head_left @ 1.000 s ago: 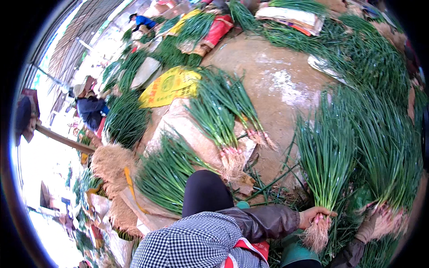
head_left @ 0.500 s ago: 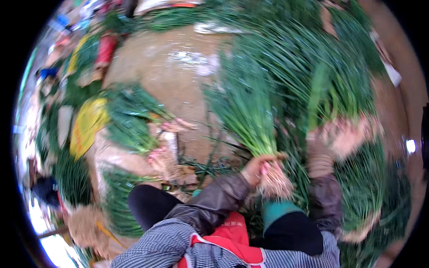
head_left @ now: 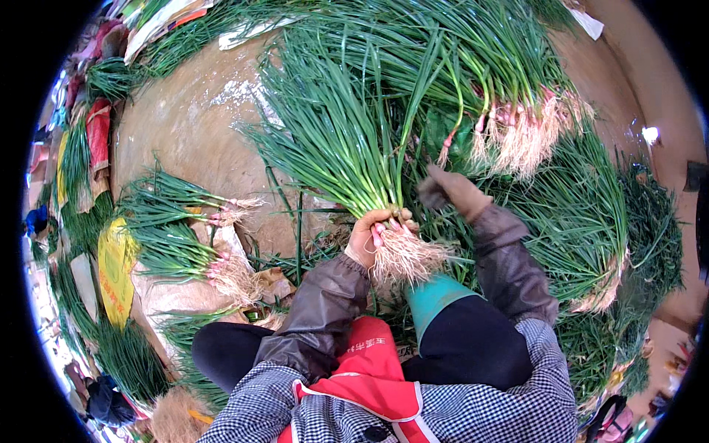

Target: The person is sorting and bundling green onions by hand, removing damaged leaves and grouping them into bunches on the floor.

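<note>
My left hand is wrapped round a bunch of spring onions just above its pinkish bulbs. Long green leaves fan out toward the far side, and pale roots hang over my knee. Just right of that bunch, my gloved right hand is in the air, its fingers smeared by motion. Beyond it lies a big heap of spring onions, roots facing me. One loose stalk sticks out at the heap's left edge. To the right of my right forearm rests another pile.
On the left, small bunches lie near a yellow bag. Wet brown floor stretches behind them. A red roll-shaped thing stands farther left. A green boot covers my lower right leg, beside my red apron.
My right hand has left the heap's roots on the right and moved toward the held bunch. My view has shifted right; my left hand still grips the bunch.
</note>
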### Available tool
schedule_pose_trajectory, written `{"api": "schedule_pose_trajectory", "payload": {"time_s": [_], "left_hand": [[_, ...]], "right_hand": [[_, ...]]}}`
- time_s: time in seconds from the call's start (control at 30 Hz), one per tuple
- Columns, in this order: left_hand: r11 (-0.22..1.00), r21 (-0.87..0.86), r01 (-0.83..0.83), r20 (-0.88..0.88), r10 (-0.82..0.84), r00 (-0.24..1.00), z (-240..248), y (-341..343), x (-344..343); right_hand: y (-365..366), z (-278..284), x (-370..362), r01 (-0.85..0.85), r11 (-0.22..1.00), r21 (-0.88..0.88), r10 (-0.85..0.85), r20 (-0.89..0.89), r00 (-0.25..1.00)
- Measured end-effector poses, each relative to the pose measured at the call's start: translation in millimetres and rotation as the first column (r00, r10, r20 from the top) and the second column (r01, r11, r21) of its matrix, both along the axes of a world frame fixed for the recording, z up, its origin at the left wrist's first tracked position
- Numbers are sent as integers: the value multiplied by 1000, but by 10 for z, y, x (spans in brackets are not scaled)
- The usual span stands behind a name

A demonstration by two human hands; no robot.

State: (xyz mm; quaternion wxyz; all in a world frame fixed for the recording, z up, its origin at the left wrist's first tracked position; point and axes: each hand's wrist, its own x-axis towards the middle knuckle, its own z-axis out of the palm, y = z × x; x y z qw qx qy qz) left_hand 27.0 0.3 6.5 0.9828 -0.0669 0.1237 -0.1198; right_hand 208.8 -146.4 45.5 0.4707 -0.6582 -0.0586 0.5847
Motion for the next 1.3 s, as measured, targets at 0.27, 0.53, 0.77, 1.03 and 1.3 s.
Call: {"api": "schedule_pose_trajectory", "payload": {"time_s": [0.27, 0.53, 0.77, 1.03, 1.3], "left_hand": [[980, 14, 200, -36, -200, 979, -81, 6, -37], [974, -98, 206, 151, -190, 970, 93, -51, -99], [970, -197, 143, 259, -89, 962, 47, -169, -93], [977, -34, 211, 29, -210, 977, -3, -285, -11], [989, 12, 150, 10, -151, 989, 161, -229, -44]], "right_hand": [[406, -47, -461, 336, 907, 255, -285, -215, 934], [416, 248, -594, 470, 709, 525, -238, -450, 861], [299, -220, -674, 572, 718, 396, -318, -545, 776], [190, -781, -451, 129, 978, -165, 59, 808, 586], [-447, -305, -464, -286, 916, -283, 335, 930, 153]]}}
